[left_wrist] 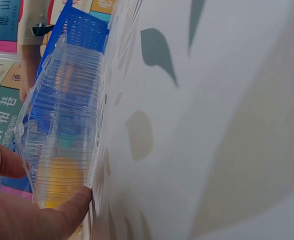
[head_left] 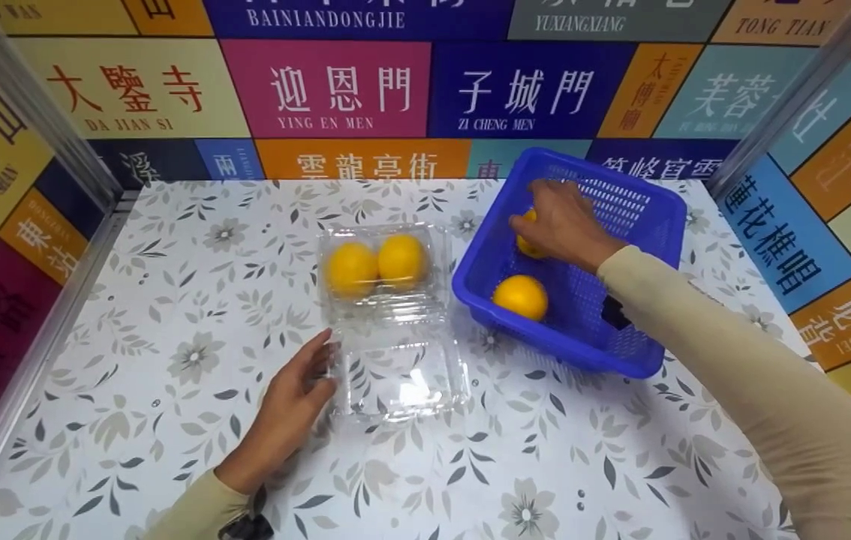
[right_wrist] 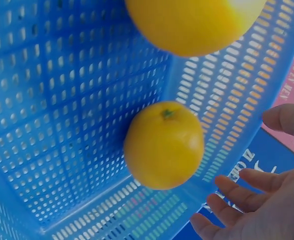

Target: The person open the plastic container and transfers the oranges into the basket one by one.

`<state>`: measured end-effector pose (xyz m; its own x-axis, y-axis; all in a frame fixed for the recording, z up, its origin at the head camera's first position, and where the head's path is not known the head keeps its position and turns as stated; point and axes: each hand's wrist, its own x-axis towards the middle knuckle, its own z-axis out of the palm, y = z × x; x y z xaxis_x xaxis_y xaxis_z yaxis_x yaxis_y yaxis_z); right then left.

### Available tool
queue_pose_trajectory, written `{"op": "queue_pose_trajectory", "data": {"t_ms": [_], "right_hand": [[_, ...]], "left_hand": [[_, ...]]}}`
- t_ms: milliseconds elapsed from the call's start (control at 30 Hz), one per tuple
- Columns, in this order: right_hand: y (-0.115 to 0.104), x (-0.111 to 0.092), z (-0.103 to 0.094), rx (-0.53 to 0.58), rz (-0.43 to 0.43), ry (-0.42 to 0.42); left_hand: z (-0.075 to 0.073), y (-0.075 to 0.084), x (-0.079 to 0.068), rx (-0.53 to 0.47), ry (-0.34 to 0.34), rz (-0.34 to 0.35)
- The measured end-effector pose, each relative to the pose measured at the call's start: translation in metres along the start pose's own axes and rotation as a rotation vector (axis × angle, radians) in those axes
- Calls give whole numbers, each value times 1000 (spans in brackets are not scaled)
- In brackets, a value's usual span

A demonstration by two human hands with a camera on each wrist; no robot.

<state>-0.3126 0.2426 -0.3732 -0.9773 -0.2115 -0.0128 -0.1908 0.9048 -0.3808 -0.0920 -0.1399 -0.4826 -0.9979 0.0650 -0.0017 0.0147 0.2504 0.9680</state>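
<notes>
Head view, and nearest of all came the beige sleeves (head_left: pixel 763 405), the left one low at seven o'clock, the right one sweeping in from four o'clock across the basket's side. Beneath it all spread the tabletop (head_left: pixel 170 420), patterned with grey leaves and flowers! Next out, the left hand (head_left: pixel 287 405), thumb and fingers apart, fingertips at the left edge of the clear box (head_left: pixel 437 251). Its open lid (head_left: pixel 395 375) lay at three o'clock from that hand, catching a bright glare, and beyond it, at one o'clock, two oranges (head_left: pixel 401 261) sat side by side in the other half.

Over to the right, the blue basket (head_left: pixel 579 352) stood just beside the box, its left wall rising between its own fruit and the box. In it sat the near orange (head_left: pixel 520 298), at seven o'clock from the right hand (head_left: pixel 564 225), then the far orange (head_left: pixel 527 244), tight in at eight o'clock and partly covered by that hand. Held? Right wrist view answered: thumb and fingers spread apart, the far orange at ten o'clock there, a small gap off the fingertips! Furthest away, at twelve o'clock, ran colourful lettered panels (head_left: pixel 320 90).
</notes>
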Motion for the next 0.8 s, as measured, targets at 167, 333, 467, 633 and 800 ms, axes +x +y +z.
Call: {"op": "queue_pose_trajectory", "data": {"t_ms": [167,333,467,633,800], "right_hand": [[-10,-4,2,8,-1,-2],[-18,-13,7,60,-40,36],[-31,-26,8,130,-96,73],[-52,-46,8,177,-130,64],[-69,-59,6,183,-151,39]], "left_hand": [[0,-1,1,-1,0,-3],[0,-1,1,4,2,2],[0,0,1,4,0,-4],[0,1,0,3,-3,-26],[0,1,0,-9,2,-24]]}}
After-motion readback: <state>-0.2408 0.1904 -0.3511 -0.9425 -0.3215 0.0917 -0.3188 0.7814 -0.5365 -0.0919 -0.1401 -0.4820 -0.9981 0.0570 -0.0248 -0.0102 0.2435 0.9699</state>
